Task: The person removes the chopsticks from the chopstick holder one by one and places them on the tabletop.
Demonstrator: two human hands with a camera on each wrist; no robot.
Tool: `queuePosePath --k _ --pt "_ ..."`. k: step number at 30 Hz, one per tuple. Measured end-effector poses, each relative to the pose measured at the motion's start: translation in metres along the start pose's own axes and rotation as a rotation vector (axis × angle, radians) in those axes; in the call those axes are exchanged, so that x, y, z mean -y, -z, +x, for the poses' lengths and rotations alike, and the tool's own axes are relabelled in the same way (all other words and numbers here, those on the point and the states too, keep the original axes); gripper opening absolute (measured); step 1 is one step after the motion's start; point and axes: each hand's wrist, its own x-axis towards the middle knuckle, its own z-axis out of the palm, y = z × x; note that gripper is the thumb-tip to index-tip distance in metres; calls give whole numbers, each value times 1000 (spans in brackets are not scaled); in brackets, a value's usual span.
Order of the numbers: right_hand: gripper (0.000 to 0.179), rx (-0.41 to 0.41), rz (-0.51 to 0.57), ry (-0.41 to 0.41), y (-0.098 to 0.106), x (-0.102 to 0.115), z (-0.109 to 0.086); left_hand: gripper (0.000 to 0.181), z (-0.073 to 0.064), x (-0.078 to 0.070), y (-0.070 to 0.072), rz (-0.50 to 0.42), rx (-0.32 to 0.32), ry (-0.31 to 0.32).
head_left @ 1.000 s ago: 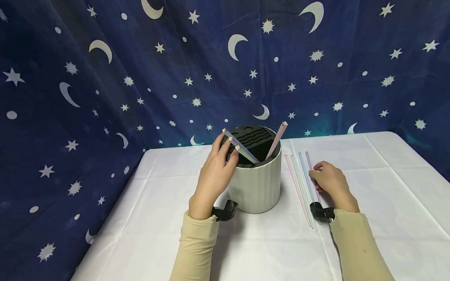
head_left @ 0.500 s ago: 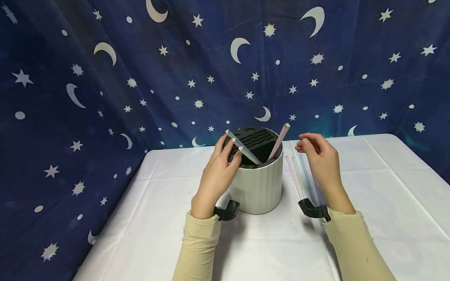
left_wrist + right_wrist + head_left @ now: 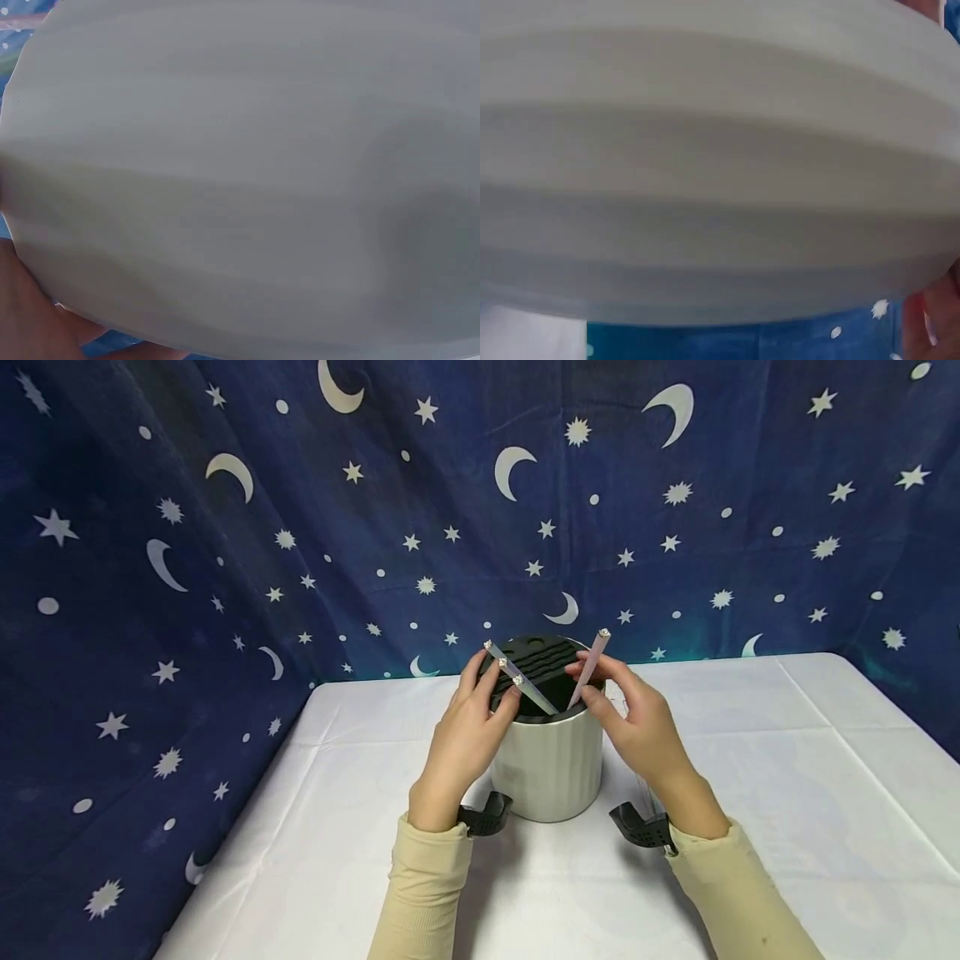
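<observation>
A white ribbed pot [image 3: 547, 777] with a black ridged top [image 3: 536, 652] stands between my hands; its wall fills most of both wrist views. My left hand [image 3: 467, 727] grips the pot's left rim, fingertips close to the sparkly ends of three pale bluish sticks [image 3: 534, 693] leaning left out of the pot. At the right rim is my right hand [image 3: 637, 714], thumb in front and forefinger reaching behind a pink stick [image 3: 591, 667] that leans right, also with a sparkly end. Both hands' fingers spread round the pot's sides.
Thin pastel sticks [image 3: 647, 789] lie on the white tablecloth [image 3: 787, 760] right of the pot, mostly hidden by my right hand and wrist. A dark blue curtain [image 3: 420, 468] with moons and stars hangs behind and to the left.
My right hand has left the pastel sticks on the table, risen and moved left to the pot's right rim. The pink stick has shifted slightly left. My left hand stays put.
</observation>
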Motion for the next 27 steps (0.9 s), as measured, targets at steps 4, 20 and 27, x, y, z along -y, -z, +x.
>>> queuePosePath --k 4,20,27 --pt "27 28 -126 149 -8 -3 2 56 -1 -2 0 11 4 23" --pt "11 38 -127 102 -4 0 0 53 1 -3 -1 28 7 49" --pt "12 -38 -8 -39 -1 5 0 52 1 -2 -1 15 0 28"
